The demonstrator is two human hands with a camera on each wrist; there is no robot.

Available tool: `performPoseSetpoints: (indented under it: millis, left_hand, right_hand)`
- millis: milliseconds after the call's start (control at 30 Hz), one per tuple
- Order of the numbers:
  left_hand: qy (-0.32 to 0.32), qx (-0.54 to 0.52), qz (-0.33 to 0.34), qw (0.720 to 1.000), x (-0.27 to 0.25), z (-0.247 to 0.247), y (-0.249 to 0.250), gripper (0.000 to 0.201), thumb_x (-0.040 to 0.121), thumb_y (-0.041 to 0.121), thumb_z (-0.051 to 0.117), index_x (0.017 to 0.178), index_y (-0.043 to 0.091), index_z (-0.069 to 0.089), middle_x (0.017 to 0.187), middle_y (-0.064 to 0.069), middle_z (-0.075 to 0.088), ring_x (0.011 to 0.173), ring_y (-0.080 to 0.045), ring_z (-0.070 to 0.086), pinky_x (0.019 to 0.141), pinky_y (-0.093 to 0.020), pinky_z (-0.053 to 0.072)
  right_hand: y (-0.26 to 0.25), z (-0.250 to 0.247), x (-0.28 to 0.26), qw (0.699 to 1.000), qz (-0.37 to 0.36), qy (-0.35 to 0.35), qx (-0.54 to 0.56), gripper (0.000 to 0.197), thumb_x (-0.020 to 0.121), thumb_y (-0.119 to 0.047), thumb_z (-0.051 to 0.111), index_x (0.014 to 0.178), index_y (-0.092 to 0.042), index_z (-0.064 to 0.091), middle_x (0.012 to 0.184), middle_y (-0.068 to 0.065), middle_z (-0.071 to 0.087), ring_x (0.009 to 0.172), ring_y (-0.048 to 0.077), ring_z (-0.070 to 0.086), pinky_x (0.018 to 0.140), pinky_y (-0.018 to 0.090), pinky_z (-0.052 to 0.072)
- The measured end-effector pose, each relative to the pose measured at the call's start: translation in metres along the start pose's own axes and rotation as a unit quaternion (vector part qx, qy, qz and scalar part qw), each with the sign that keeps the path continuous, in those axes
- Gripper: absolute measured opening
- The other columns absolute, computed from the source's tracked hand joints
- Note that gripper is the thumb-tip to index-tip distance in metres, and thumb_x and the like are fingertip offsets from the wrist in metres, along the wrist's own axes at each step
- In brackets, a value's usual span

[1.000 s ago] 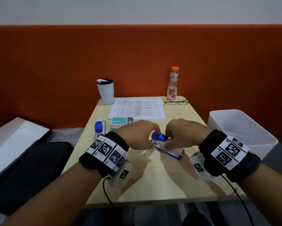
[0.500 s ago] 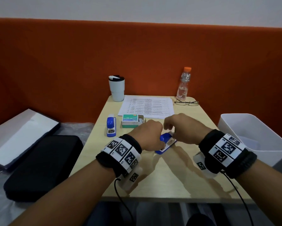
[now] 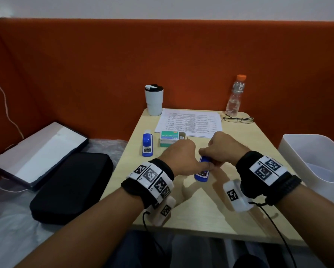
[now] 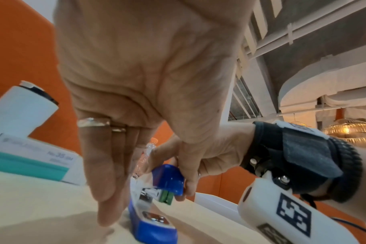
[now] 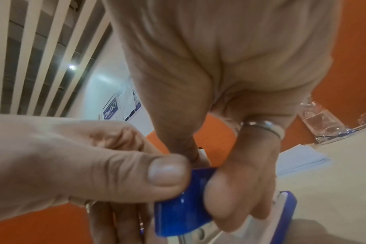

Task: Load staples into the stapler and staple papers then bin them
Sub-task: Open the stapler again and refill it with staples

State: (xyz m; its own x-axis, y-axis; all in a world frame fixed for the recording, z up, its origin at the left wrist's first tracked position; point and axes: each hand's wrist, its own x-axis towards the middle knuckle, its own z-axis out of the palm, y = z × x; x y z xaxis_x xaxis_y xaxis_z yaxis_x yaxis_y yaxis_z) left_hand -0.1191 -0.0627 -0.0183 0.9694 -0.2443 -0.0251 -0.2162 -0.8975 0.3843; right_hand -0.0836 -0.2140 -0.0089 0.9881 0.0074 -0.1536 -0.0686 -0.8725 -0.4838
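Near the table's [image 3: 239, 215] front middle, both hands — left hand [image 3: 181, 157], right hand [image 3: 223, 149] — pinch the stapler [image 3: 201, 176]; its long axis runs front-to-back between them.

Head looks down; wrist views close, sharing stapler [image 4: 157, 198].

Setting: office/meeting nook, prob. shared workspace. Evidence: small light-wood table [image 3: 210, 215] against orange upholstered partition [image 3: 162, 60]; printed papers [image 3: 189, 122], staple box [image 3: 169, 138], spare stapler [image 3: 147, 142], travel mug [image 3: 154, 100]; slatted ceiling [image 5: 35, 41] w/ exposed ducting; wall poster [image 5: 117, 109], text blurred.
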Motion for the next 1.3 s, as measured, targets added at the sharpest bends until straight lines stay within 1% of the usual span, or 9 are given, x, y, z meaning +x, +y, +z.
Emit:
performPoseSetpoints:
  millis: [133, 400, 600, 700, 833, 933, 1067, 1200, 1300]
  left_hand:
    - [-0.026, -0.054, 0.003, 0.998, 0.005, 0.004, -0.005, 0.048, 0.080, 0.058, 0.077, 0.077, 0.011, 0.067, 0.070, -0.002, 0.065, 0.064, -0.017, 0.064, 0.054, -0.030, 0.050]
    - [0.010, -0.099, 0.002, 0.995, 0.008, 0.006, -0.004, 0.040, 0.080, 0.043, 0.082, 0.069, 0.013, 0.059, 0.064, -0.001, 0.059, 0.056, -0.013, 0.058, 0.047, -0.025, 0.038]
    - [0.000, -0.104, 0.013, 0.994, 0.015, 0.009, -0.005, 0.040, 0.080, 0.045, 0.083, 0.072, 0.010, 0.066, 0.065, -0.002, 0.061, 0.063, -0.017, 0.062, 0.057, -0.032, 0.049]
    - [-0.039, -0.097, 0.032, 0.994, 0.019, 0.005, 0.002, 0.047, 0.081, 0.051, 0.082, 0.075, 0.005, 0.072, 0.069, -0.007, 0.068, 0.066, -0.023, 0.065, 0.060, -0.037, 0.052]
    - [-0.067, -0.081, 0.058, 0.993, 0.033, 0.002, 0.023, 0.051, 0.085, 0.051, 0.077, 0.088, 0.000, 0.075, 0.076, -0.009, 0.070, 0.069, -0.026, 0.064, 0.059, -0.039, 0.048]
    - [-0.098, -0.089, 0.082, 0.988, 0.046, 0.007, 0.044, 0.047, 0.090, 0.046, 0.074, 0.109, 0.004, 0.073, 0.099, -0.013, 0.075, 0.091, -0.028, 0.070, 0.074, -0.037, 0.054]
    - [-0.135, -0.087, 0.101, 0.982, 0.059, 0.020, 0.066, 0.054, 0.092, 0.045, 0.072, 0.136, 0.014, 0.062, 0.128, -0.005, 0.068, 0.111, -0.023, 0.067, 0.098, -0.042, 0.055]
    - [-0.137, -0.067, 0.097, 0.984, 0.070, 0.032, 0.075, 0.071, 0.092, 0.051, 0.071, 0.149, 0.015, 0.050, 0.143, -0.002, 0.059, 0.125, -0.021, 0.060, 0.104, -0.037, 0.051]
    - [-0.126, -0.080, 0.076, 0.986, 0.077, 0.037, 0.076, 0.069, 0.092, 0.049, 0.072, 0.149, 0.016, 0.050, 0.145, -0.002, 0.057, 0.126, -0.021, 0.058, 0.105, -0.037, 0.050]
  right_hand:
    - [-0.004, 0.007, 0.003, 1.000, -0.002, -0.013, 0.002, 0.034, 0.089, -0.029, 0.075, 0.068, -0.006, 0.061, 0.043, 0.003, 0.065, 0.037, 0.014, 0.064, 0.047, 0.022, 0.049]
    - [-0.005, 0.013, 0.012, 0.999, -0.019, -0.001, 0.036, 0.043, 0.090, -0.028, 0.076, 0.060, -0.009, 0.053, 0.045, 0.007, 0.063, 0.047, 0.023, 0.067, 0.053, 0.028, 0.055]
    - [0.003, 0.008, 0.010, 0.998, 0.014, -0.012, 0.063, 0.038, 0.090, -0.029, 0.073, 0.062, -0.006, 0.060, 0.042, 0.005, 0.064, 0.035, 0.013, 0.061, 0.042, 0.018, 0.045]
    - [0.007, 0.002, 0.016, 0.999, 0.022, 0.015, 0.035, 0.037, 0.085, -0.030, 0.079, 0.064, -0.006, 0.059, 0.036, 0.000, 0.058, 0.033, 0.012, 0.057, 0.043, 0.020, 0.044]
    - [0.022, -0.017, 0.023, 0.998, 0.017, 0.052, 0.008, 0.029, 0.083, -0.024, 0.080, 0.074, -0.005, 0.061, 0.055, 0.008, 0.067, 0.040, 0.019, 0.064, 0.044, 0.024, 0.050]
    - [0.041, -0.035, 0.027, 0.995, 0.015, 0.087, -0.037, 0.034, 0.083, -0.025, 0.083, 0.072, -0.008, 0.056, 0.068, 0.010, 0.067, 0.056, 0.026, 0.067, 0.057, 0.036, 0.059]
    - [0.071, -0.057, 0.039, 0.983, 0.026, 0.133, -0.124, 0.042, 0.088, -0.030, 0.081, 0.071, -0.014, 0.045, 0.069, 0.004, 0.052, 0.071, 0.030, 0.062, 0.054, 0.032, 0.045]
    - [0.095, -0.069, 0.046, 0.979, 0.044, 0.109, -0.169, 0.044, 0.090, -0.033, 0.081, 0.073, -0.014, 0.045, 0.070, 0.002, 0.050, 0.076, 0.029, 0.060, 0.060, 0.034, 0.044]
    - [0.105, -0.071, 0.048, 0.977, 0.051, 0.116, -0.169, 0.046, 0.089, -0.037, 0.081, 0.073, -0.015, 0.044, 0.070, 0.002, 0.051, 0.064, 0.024, 0.055, 0.050, 0.030, 0.038]
